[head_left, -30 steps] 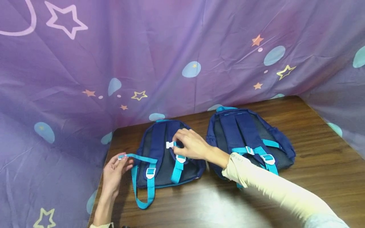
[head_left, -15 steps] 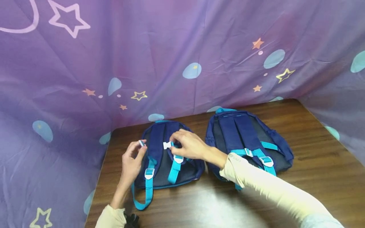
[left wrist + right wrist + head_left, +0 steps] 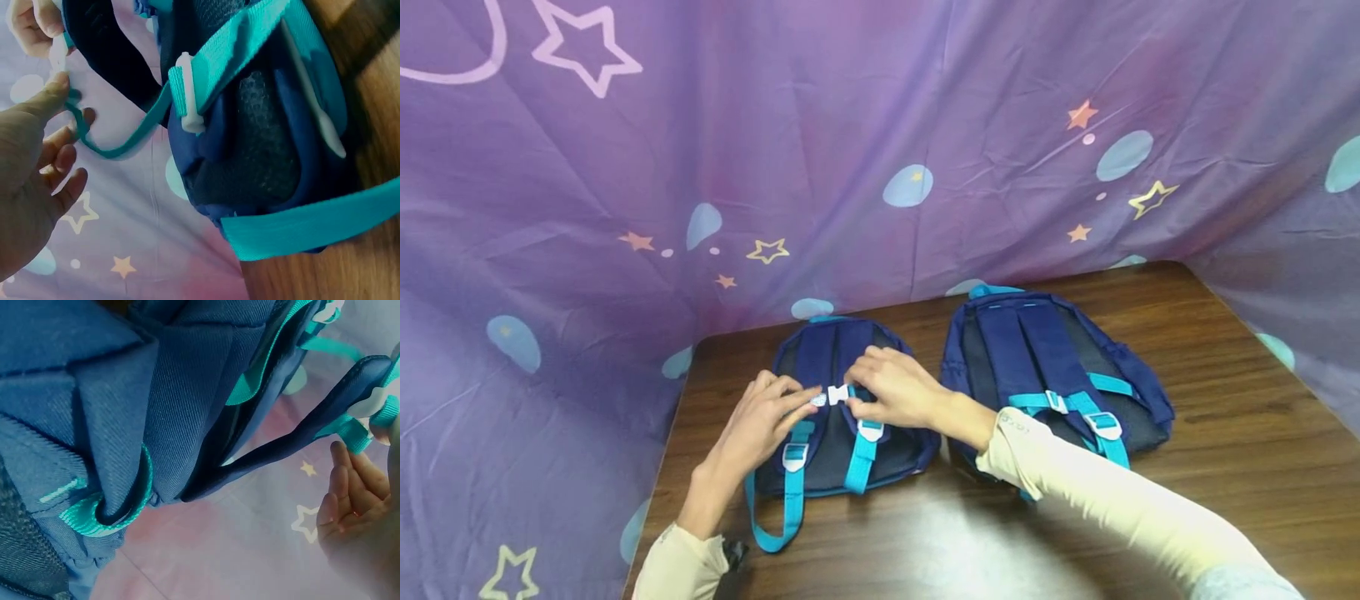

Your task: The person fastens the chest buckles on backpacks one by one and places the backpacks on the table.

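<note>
A navy backpack point(image 3: 850, 475) with turquoise webbing lies straps-up on the table. Over it, my left hand point(image 3: 760, 425) pinches one white buckle half point(image 3: 817, 400) between thumb and fingertips. My right hand point(image 3: 898, 387) pinches the other white buckle half point(image 3: 837, 394) by its strap end. In the head view the two halves nearly meet; whether they touch, I cannot tell. The left wrist view shows a turquoise strap point(image 3: 125, 147) trailing from the left hand to a white slider point(image 3: 187, 94). In the right wrist view the right hand point(image 3: 356, 506) is partly cut off.
A second navy backpack point(image 3: 985, 350) lies to the right, its chest strap buckle point(image 3: 1056, 402) joined. The wooden table point(image 3: 1210, 400) meets a purple star-patterned curtain point(image 3: 820, 167) behind and at both sides. A turquoise strap loop point(image 3: 771, 542) hangs toward the front.
My left hand has moved right and slightly up, bringing its buckle half beside the other one. The right hand has stayed nearly in place, holding its half. Both backpacks lie as before.
</note>
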Motion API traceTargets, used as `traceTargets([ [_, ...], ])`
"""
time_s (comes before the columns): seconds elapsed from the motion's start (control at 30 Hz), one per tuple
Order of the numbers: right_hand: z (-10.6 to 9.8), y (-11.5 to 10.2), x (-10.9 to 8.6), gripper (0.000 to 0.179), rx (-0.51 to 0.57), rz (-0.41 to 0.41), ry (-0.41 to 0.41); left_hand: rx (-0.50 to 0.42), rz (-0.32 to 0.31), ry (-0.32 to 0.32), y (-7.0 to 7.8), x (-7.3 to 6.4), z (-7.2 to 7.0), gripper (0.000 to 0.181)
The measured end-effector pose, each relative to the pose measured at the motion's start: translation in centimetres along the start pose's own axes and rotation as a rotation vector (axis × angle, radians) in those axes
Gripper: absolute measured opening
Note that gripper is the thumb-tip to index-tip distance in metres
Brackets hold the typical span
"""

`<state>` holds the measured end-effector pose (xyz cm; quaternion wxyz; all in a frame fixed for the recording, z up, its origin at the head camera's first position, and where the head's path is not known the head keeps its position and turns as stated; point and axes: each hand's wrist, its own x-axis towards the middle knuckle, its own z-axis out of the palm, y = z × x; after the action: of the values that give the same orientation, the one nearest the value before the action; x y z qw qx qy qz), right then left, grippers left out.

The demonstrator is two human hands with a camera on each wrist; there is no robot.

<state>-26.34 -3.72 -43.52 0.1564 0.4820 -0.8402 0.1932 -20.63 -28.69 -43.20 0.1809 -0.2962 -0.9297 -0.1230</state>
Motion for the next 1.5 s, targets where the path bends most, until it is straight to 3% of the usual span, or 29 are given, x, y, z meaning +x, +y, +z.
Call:
traceTargets([
  [0.13,-0.1,-0.1,0.1,0.024,-0.004,-0.004,-0.003,-0.078,0.006,0.052,0.2,0.1,0.3,0.029],
  [0.3,0.0,-0.2,0.0,0.024,-0.009,0.004,-0.012,-0.219,-0.029,0.108,0.2,0.0,0.9,0.036],
  [0.47,0.1,-0.1,-0.1,0.025,-0.025,0.023,-0.009,-0.327,-0.058,0.145,0.4,0.0,1.0,0.031],
  [0.63,0.2,-0.2,-0.4,0.026,-0.01,0.029,-0.014,-0.396,-0.087,0.151,0.6,0.1,1.1,0.029],
  [0.77,0.1,-0.2,-0.5,0.025,0.007,0.005,-0.018,-0.433,-0.089,0.118,0.8,0.1,1.4,0.027],
  [1.2,0.7,-0.8,-0.2,0.024,-0.083,-0.009,-0.172,-0.352,-0.016,0.036,0.8,0.2,3.1,0.032],
  [1.5,3.8,-1.6,-1.5,0.021,-0.116,0.1,-0.219,-0.151,-0.108,-0.03,1.5,-1.4,5.7,0.033],
])
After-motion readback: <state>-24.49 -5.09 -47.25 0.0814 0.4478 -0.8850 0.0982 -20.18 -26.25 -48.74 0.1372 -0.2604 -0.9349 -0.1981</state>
